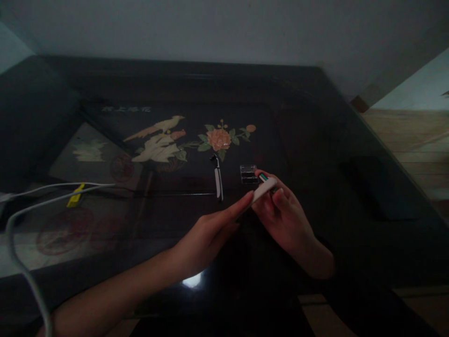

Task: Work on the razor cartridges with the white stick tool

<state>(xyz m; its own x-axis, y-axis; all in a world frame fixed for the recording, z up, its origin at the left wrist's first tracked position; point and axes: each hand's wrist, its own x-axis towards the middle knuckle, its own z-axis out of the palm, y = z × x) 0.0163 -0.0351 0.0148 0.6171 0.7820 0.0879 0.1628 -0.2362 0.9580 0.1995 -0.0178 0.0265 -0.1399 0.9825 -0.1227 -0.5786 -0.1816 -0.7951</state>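
A slim white object with a rounded end is held between my two hands above the table; its kind is not clear. My left hand grips its lower left end, fingers pressed together along it. My right hand is closed around its upper end, thumb bent in. A small green-and-white piece shows at the right fingertips, partly hidden. Just beyond them lies a small clear plastic case with dark compartments. To its left rests a slender white-and-black tool with a hooked head.
The dark glossy table has an inlaid bird and flower picture. White cables with a yellow tag run in from the left. A dark flat object lies at the right. A wall stands behind.
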